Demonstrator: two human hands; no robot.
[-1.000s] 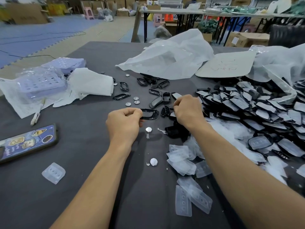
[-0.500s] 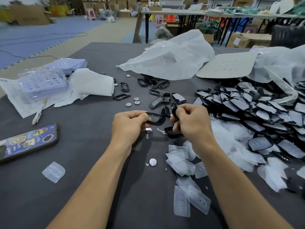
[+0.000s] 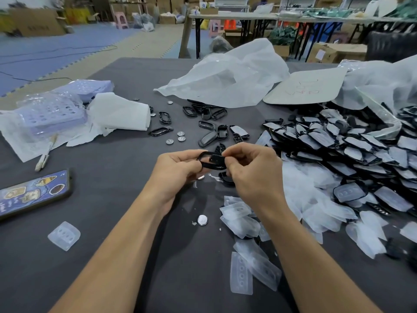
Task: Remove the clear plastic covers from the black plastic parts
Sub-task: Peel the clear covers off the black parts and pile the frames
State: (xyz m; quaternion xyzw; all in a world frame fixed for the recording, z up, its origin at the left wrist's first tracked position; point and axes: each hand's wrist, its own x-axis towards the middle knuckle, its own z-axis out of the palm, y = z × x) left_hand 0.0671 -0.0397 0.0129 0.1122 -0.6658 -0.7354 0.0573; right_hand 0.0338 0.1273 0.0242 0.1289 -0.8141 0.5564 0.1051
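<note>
Holding black part (image 3: 211,160) lengthwise, left to right, just above table (image 3: 112,256). Gripping its left end with left hand (image 3: 173,170); pinching its right end with right hand (image 3: 252,170).

You have one camera, worn on your head, looking forward and down along both forearms (image 3: 126,245). Your fingers (image 3: 235,151) meet near mid-view, close to the lens. The surface (image 3: 108,267) spreads below and to either side of them; beyond them the room (image 3: 67,46) recedes.
</note>
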